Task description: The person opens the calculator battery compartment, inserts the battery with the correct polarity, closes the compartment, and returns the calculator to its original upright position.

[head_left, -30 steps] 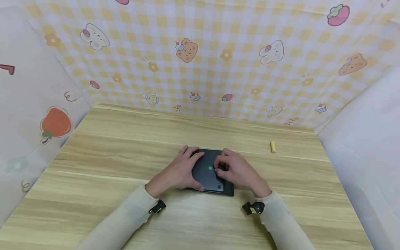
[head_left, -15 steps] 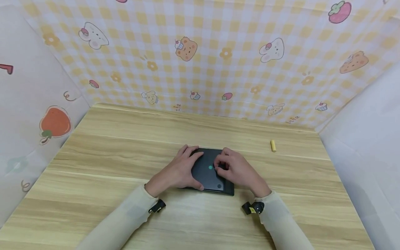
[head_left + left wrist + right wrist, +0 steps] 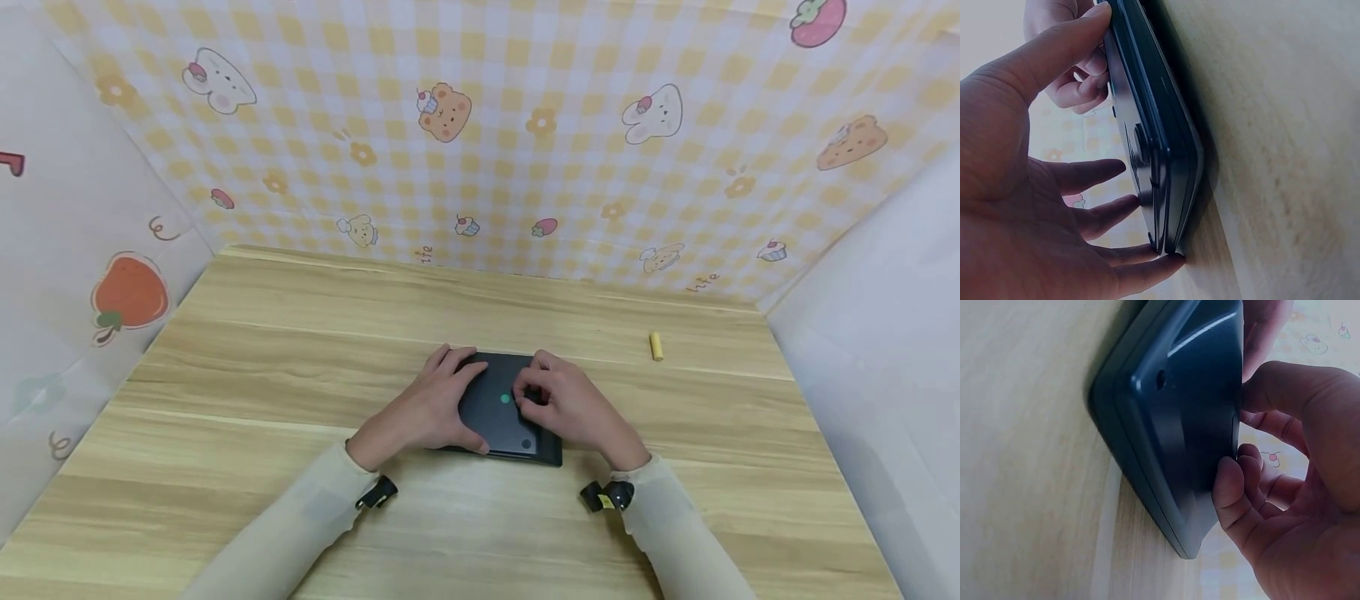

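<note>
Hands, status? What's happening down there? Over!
Left hand spread, touching black device. Right hand curled, touching it too. Device on table. Yellow cylinder off right, nothing seen in the way.

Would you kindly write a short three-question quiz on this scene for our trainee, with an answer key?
1. Multiple choice: what colour is the round dot on the dark device?
A) Red
B) Green
C) White

2. True or false: the thumb of the left hand is at the device's near edge.

3. Short answer: which hand is nearer the small yellow cylinder on the table?

Key:
1. B, green.
2. True; the head and left wrist views both show it there.
3. The right hand; the cylinder lies beyond it, apart from the device.
</note>
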The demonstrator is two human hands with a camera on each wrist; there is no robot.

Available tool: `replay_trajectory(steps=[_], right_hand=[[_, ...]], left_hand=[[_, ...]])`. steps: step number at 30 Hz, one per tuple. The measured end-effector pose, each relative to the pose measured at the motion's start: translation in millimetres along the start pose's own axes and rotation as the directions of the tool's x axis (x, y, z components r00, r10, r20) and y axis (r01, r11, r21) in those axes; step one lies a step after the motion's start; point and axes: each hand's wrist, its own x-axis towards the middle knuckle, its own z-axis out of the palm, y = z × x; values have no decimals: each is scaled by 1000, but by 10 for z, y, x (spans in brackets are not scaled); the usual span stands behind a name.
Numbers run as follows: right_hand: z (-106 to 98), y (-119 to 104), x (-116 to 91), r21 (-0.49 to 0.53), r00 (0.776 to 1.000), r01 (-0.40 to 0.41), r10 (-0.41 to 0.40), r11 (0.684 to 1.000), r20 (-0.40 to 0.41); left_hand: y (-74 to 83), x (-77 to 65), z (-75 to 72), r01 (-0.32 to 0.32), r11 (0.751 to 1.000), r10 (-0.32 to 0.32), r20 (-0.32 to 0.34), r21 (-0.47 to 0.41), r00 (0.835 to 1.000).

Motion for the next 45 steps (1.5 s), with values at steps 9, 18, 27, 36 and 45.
replay_trajectory(steps=[9,18,27,36,45], right_hand=[[7,4,17,-10,1000,-2,2,1000,-1],[11,-12,20,-20,1000,5,-5,1000,-7],[23,-6,14,-39,1000,14,-14,999,-9],[16,-15,17,-57,1000,-3,3,998,-5],[14,-8,13,-45,1000,4,-4,999,-14]], left_hand=[[-18,3,-5,-1,1000,1,2,6,1000],[-15,1,-8,-10,1000,10,0,17,1000],[-15,6,1,1,1000,-1,10,18,1000],[-21,16,-4,-2,1000,2,3,26,1000],[-14,18,-4,2,1000,-3,8,24,1000]])
